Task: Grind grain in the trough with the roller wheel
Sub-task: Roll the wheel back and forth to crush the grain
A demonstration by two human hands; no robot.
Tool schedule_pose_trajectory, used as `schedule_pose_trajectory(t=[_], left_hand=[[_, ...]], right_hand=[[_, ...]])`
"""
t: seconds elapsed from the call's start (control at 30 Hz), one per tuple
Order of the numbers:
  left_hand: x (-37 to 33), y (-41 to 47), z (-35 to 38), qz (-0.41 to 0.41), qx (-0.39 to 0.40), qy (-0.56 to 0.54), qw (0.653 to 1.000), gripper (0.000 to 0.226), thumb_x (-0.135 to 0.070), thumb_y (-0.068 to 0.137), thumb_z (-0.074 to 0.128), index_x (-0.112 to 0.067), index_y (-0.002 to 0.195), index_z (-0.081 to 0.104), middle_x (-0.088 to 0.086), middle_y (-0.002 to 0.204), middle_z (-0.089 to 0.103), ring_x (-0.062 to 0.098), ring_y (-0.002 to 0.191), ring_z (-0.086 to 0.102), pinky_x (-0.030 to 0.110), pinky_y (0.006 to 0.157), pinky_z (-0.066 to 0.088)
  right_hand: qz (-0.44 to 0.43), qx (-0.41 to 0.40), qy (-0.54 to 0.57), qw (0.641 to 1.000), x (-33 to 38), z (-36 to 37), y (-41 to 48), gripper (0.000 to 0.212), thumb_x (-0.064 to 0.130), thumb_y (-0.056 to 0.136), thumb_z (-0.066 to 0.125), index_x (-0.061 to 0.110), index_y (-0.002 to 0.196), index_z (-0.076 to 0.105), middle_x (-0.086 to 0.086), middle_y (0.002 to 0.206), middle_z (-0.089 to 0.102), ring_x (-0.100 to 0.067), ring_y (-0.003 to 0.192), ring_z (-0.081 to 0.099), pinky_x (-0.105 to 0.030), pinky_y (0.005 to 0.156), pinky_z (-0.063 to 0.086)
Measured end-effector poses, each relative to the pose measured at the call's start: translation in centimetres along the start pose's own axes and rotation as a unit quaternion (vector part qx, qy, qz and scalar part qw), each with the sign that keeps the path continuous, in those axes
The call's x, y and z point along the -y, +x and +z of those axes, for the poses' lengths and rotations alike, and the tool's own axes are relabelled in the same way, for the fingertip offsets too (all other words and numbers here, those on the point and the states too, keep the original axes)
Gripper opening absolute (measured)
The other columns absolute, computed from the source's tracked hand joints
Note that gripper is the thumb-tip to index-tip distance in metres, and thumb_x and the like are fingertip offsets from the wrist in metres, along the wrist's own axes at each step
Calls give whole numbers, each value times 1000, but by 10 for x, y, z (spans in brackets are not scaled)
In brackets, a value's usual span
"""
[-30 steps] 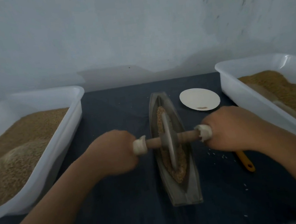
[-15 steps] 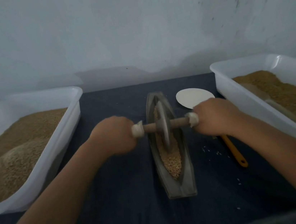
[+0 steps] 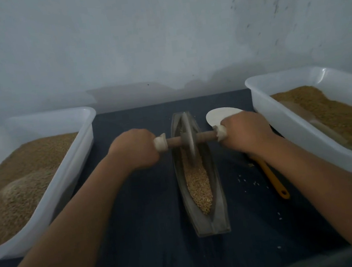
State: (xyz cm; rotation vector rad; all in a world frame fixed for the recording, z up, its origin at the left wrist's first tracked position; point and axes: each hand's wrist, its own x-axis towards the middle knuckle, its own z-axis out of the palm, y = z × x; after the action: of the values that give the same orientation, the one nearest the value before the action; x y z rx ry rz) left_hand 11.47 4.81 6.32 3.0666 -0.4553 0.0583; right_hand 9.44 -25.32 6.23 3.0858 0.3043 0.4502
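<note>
The roller wheel [image 3: 189,139] stands upright in the far half of the boat-shaped trough [image 3: 204,219], which lies lengthwise at the middle of a dark cloth [image 3: 153,237]. The left hand [image 3: 133,149] is clenched around the left end of the wheel's wooden axle and the right hand [image 3: 245,132] is clenched around the right end; pale wrapping shows at each fist. Grain [image 3: 198,186] fills the near half of the trough's channel, bare of the wheel. A white tub [image 3: 72,151] heaped with grain sits to the left, and a second white tub [image 3: 265,108] of grain to the right, both well apart from the trough. A white dish [image 3: 217,114] lies just beyond the right hand, partly hidden by it. An orange-handled utensil [image 3: 274,178] lies under the right forearm, its head covered. Loose kernels [image 3: 247,181] are scattered on the cloth between trough and utensil
</note>
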Motion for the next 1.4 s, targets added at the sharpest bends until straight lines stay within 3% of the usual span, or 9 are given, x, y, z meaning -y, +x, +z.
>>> schedule_pose_trajectory(t=[0.17,0.3,0.43,0.6,0.77,0.9,1.03,1.27,1.4], left_hand=[[2,-44,3,63,107,-23,992,18,-38,71,66,-23,63,62,-11,55,63,3,51,60,21,47,40],[4,-20,3,40,103,-14,994,24,-42,81,68,-23,67,63,-8,65,64,8,61,62,27,52,42],[-1,15,-4,-17,-19,-1,1000,39,-60,77,53,-23,68,60,-7,71,61,16,64,59,32,61,47],[2,-19,-1,9,75,-34,997,17,-38,81,66,-24,72,63,-7,73,66,12,67,63,31,62,51],[6,-62,12,49,73,-45,995,23,-48,63,59,-25,62,60,-10,56,61,4,52,59,25,48,42],[2,-9,7,1,19,-15,1000,29,-49,77,65,-23,65,62,-7,64,64,11,58,60,27,50,39],[5,27,2,-29,-45,-19,998,38,-56,83,63,-22,66,60,-2,70,65,17,62,59,32,57,43],[2,-37,1,49,131,-21,990,20,-40,69,72,-23,67,63,-9,61,63,3,54,61,21,47,38],[3,-33,8,36,98,-16,994,22,-42,72,69,-22,67,62,-8,63,63,4,57,60,25,49,40]], right_hand=[[-3,231,48,972,-14,-11,-49,21,50,70,61,29,69,65,7,65,67,-5,58,64,-28,52,49],[2,100,11,995,-8,-3,-25,33,57,74,52,27,64,61,7,59,61,-9,56,60,-31,52,50],[0,-51,-7,999,-2,6,14,39,52,90,52,26,61,47,7,56,49,-10,51,46,-26,48,31],[-18,35,13,999,-4,-5,-14,39,60,87,48,28,66,56,7,62,58,-11,58,57,-34,56,51],[-47,115,13,992,-12,-11,-56,42,69,60,36,34,64,59,12,55,59,-2,51,57,-29,50,51],[-16,46,14,999,-6,5,-11,30,51,92,55,28,73,61,6,70,63,-16,64,61,-39,63,54],[6,-53,-9,999,1,8,22,33,48,85,44,29,59,40,8,56,44,-12,51,42,-30,52,36],[-12,210,32,977,-11,-15,-34,22,49,74,61,29,66,64,7,58,64,-7,54,61,-27,48,43],[-15,145,4,989,-8,-10,-33,24,49,77,60,28,67,62,6,60,62,-8,56,60,-31,52,51]])
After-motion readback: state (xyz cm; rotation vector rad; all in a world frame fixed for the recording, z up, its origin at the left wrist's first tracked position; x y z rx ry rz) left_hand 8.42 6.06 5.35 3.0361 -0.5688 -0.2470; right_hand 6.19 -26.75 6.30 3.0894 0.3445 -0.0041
